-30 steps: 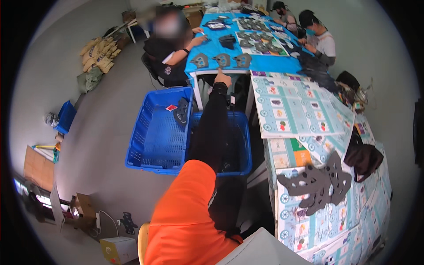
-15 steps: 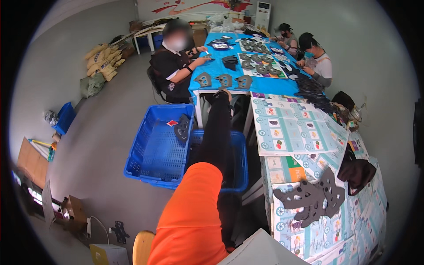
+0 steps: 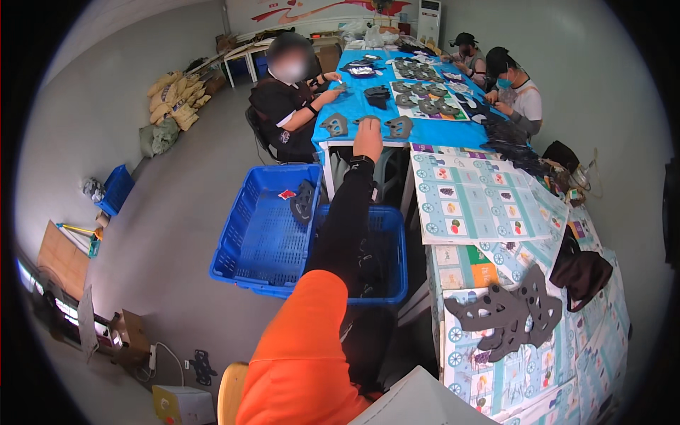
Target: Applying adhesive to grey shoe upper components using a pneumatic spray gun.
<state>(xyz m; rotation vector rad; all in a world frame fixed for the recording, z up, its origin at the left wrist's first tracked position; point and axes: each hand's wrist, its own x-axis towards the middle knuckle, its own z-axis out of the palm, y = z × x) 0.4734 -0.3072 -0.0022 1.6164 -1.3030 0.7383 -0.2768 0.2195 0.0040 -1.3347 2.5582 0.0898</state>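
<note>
Stretching out toward twelve o'clock, the left hand (image 3: 367,142) is covering much of the middle grey piece (image 3: 363,118), which is lying near the front edge of the blue-covered table (image 3: 443,131); whether the fingers are pinching it or only resting on it, I cannot tell. A loose hold could be risking a slip over that edge, toward the blue crates (image 3: 251,241) that are sitting below, between six and nine o'clock, and a sideways drift could be knocking the left piece (image 3: 334,126) or the right piece (image 3: 399,127), both flanking closely at nine and three o'clock from the hand. The pieces are showing a matte, foam-like grey, with curved outlines and cut-out slots; more are overlapping in a pile (image 3: 511,319) at four o'clock, while the crates are showing smooth plastic with perforated walls
</note>
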